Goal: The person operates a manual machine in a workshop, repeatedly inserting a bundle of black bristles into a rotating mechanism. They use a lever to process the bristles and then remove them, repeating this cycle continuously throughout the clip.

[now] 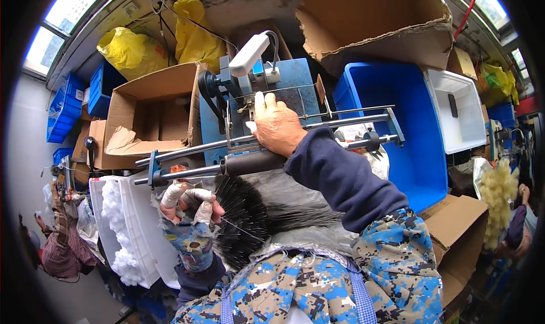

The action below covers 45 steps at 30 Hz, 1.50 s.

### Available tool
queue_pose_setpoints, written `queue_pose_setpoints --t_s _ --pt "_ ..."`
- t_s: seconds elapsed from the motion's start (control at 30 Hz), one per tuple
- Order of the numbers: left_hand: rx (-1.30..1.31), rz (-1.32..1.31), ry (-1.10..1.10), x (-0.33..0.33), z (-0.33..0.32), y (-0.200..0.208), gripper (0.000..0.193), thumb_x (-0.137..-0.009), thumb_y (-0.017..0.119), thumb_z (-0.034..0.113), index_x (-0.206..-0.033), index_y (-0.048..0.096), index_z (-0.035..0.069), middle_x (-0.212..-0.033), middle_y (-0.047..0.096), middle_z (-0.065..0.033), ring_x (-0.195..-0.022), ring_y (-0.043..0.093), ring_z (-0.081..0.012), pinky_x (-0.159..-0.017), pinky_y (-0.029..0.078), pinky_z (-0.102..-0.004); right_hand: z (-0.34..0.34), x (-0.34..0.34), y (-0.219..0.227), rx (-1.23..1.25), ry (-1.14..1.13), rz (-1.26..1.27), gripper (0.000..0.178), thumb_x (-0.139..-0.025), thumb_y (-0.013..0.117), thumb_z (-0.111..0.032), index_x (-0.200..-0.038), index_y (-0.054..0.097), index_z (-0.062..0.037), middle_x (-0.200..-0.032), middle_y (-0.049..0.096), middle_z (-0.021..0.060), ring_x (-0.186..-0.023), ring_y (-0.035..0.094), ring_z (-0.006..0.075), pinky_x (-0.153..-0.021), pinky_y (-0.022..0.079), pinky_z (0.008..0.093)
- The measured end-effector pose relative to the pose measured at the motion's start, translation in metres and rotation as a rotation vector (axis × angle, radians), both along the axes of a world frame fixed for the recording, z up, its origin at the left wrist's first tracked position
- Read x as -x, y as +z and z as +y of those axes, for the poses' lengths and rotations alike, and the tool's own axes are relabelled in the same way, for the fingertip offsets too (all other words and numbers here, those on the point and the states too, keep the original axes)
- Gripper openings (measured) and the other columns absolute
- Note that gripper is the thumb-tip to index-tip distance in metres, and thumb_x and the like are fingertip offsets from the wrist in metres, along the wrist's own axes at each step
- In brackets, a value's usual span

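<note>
My right hand (277,124) reaches across the rails to the middle of a bench machine (247,60) with a blue base and a white lamp-like head. Its fingers are bent together over a small metal part there; whatever they pinch is hidden beneath them. White tape wraps its thumb. My left hand (190,203), with taped fingers and a ragged patterned sleeve cover, is curled closed below the left end of the rails. What it holds is too small to name. Beside it fans a dense bundle of black bristles (241,222), with more long dark bristles (301,207) lying on grey plastic in front of me.
Two metal rails (204,148) with a dark roller (252,163) cross before me. Left are a cardboard box (150,68) and a white tray (150,239) with white tufts. Right stand a blue bin (417,125) and a white bin (468,105). Other people work at both sides.
</note>
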<state>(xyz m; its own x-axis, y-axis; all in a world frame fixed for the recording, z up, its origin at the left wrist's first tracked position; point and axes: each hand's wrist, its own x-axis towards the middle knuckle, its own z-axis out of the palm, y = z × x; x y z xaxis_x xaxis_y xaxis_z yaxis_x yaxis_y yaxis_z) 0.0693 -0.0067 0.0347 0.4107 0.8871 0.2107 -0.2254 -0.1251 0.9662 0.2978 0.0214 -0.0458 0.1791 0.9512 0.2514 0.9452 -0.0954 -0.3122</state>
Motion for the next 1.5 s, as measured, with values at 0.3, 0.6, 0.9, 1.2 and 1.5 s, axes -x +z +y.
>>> queue_pose_setpoints --t_s 0.3,0.6,0.9,1.2,1.5 --pt "-0.049 -0.038 0.034 0.005 0.014 -0.011 0.047 -0.079 0.055 -0.009 -0.121 0.042 0.009 -0.082 0.06 -0.0155 -0.057 0.059 -0.0169 -0.04 0.045 -0.0219 -0.043 -0.083 0.033 0.062 -0.039 -0.164 0.035 -0.069 0.066 -0.017 -0.097 0.055 0.0004 -0.098 0.046 0.0116 -0.091 0.048 0.0263 -0.071 0.041 0.0382" --pt "-0.159 -0.035 0.086 0.014 0.016 -0.001 0.046 -0.08 0.056 -0.006 -0.121 0.041 0.009 -0.081 0.06 -0.0177 -0.055 0.058 -0.0178 -0.039 0.045 -0.0221 -0.037 -0.1 0.048 0.28 0.048 -0.384 0.01 -0.075 0.054 -0.01 -0.078 0.063 -0.0085 -0.073 0.063 0.0061 -0.082 0.055 0.0217 -0.075 0.035 0.0387" --pt "-0.123 0.03 -0.019 -0.031 -0.011 0.006 0.027 -0.079 0.058 -0.007 -0.098 0.043 0.004 -0.081 0.06 -0.017 -0.071 0.061 -0.0203 -0.056 0.051 -0.0251 -0.102 0.019 0.089 0.315 0.574 0.971 0.034 -0.075 0.063 -0.006 -0.105 0.047 0.0012 -0.093 0.053 0.014 -0.085 0.057 0.0251 -0.079 0.044 0.0342" --pt "-0.319 1.084 -0.288 0.015 0.013 -0.017 0.04 -0.069 0.069 0.003 -0.106 0.053 0.005 -0.088 0.06 -0.0099 -0.074 0.059 -0.0188 -0.065 0.048 -0.0276 -0.061 -0.045 0.073 -0.059 0.155 0.228 0.015 -0.078 0.054 -0.003 -0.093 0.059 -0.0036 -0.079 0.057 0.0156 -0.073 0.059 0.031 -0.062 0.047 0.0374" --pt "-0.434 1.124 -0.437 0.028 0.02 -0.06 0.045 -0.07 0.064 0.009 -0.112 0.05 0.002 -0.094 0.062 -0.0082 -0.085 0.059 -0.0296 -0.074 0.048 -0.0365 0.011 -0.058 0.013 0.068 -0.024 -0.175 0.011 -0.074 0.052 -0.011 -0.081 0.061 -0.0093 -0.092 0.053 0.013 -0.086 0.053 0.028 -0.07 0.042 0.0421"
